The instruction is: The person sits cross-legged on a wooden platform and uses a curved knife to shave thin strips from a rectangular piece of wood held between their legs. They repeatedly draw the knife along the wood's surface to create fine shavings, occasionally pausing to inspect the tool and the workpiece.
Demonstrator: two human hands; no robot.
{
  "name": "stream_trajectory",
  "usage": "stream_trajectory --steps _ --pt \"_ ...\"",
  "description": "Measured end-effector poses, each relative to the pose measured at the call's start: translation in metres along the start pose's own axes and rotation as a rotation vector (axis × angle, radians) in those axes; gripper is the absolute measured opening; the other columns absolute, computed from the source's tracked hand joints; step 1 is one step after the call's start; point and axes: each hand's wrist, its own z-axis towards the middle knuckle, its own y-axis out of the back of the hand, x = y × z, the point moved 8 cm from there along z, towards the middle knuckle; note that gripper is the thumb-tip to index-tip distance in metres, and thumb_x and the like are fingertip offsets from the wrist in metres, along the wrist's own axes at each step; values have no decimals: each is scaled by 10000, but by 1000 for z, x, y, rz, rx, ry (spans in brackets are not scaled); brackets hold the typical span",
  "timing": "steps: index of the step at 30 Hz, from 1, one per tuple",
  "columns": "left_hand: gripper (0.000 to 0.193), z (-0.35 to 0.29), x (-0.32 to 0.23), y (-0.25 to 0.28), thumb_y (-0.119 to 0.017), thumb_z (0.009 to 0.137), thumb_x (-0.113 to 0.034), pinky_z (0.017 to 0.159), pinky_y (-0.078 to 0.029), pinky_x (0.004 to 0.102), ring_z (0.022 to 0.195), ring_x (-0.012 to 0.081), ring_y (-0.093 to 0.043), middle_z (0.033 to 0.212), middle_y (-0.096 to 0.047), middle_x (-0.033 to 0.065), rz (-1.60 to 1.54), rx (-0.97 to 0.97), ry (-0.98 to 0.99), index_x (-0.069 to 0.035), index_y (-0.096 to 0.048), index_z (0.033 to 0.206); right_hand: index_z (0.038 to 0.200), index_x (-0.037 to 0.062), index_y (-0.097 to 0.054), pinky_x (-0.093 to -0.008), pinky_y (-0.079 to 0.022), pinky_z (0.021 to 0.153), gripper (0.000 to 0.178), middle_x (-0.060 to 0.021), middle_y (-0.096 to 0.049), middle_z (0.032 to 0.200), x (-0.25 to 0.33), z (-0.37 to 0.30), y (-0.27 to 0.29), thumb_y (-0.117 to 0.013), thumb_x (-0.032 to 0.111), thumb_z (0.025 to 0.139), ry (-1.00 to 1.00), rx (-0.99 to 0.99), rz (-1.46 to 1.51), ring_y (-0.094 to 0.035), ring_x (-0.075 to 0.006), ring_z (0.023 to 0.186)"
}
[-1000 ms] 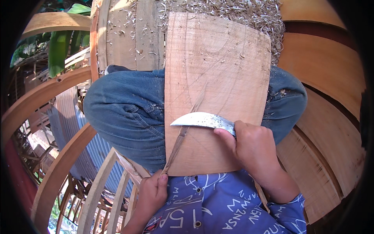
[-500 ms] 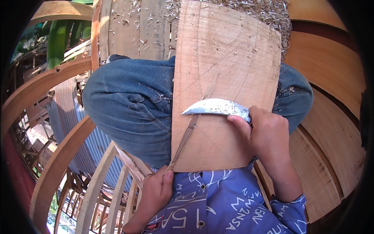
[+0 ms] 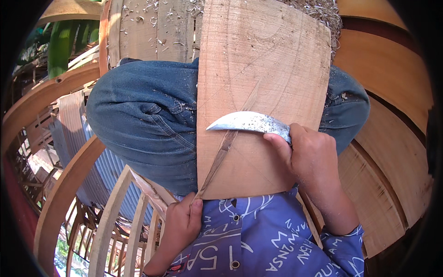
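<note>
A wide pale wooden board [image 3: 270, 69] lies along my lap, over my knees in blue jeans [image 3: 143, 120]. My right hand [image 3: 309, 154] grips a curved metal blade [image 3: 247, 122] that lies across the board, its tip pointing left. A thin wooden strip [image 3: 221, 154] runs diagonally down the board under the blade. My left hand [image 3: 182, 226] pinches the strip's lower end at the board's near edge. Faint curved pencil lines mark the board's surface.
Curved wooden slats [image 3: 397, 152] stack at the right. A bent wooden frame [image 3: 69, 184] arcs at the left over corrugated sheet [image 3: 74, 124]. Planks with wood shavings [image 3: 147, 27] lie ahead, and a shavings pile [image 3: 318, 9] at the top right. Green leaves [image 3: 60, 46] show at upper left.
The view has tilted so the board and knees sit slightly higher and to the right. The blade has stayed across the strip, with both hands keeping their grips.
</note>
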Motion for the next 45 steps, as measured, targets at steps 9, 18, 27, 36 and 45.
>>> stream_trajectory --steps 9,18,27,36,45 --pt "285 3 -5 1 -454 977 -206 533 -389 498 592 471 -545 588 -498 250 -4 -6 -3 -12 -513 776 592 48 -537 -370 -438 419 566 -131 -543 499 -8 4 2 -613 535 870 -47 -56 -23 -576 -279 434" --pt "308 -1 2 2 -453 975 -222 539 -391 501 585 469 -540 587 -498 248 1 -11 -2 -10 -528 765 639 -48 -571 -428 -447 491 610 -230 -556 572 -93 9 28 -552 483 940 -449 -209 -39 -585 -357 509" --pt "330 0 1 -2 -446 980 -239 535 -393 485 587 476 -531 589 -495 253 -10 0 -3 2 -545 777 633 -7 -560 -431 -481 517 557 -208 -565 573 -14 -4 -2 -594 472 914 -132 20 37 -605 -370 532" --pt "515 1 34 -12 -368 1019 -419 475 -309 262 501 100 -404 518 -396 8 -333 250 68 -32 -503 708 640 -54 -566 -465 -398 497 558 -256 -503 569 -69 2 27 -603 425 924 -316 -108 125 -529 -435 533" --pt "427 1 33 -9 -385 1040 -368 469 -257 225 522 57 -313 587 -348 -47 -602 361 124 -55 -461 760 613 -64 -525 -357 -310 413 521 -209 -387 484 -53 -8 7 -636 341 921 -304 -126 507 -375 -235 381"
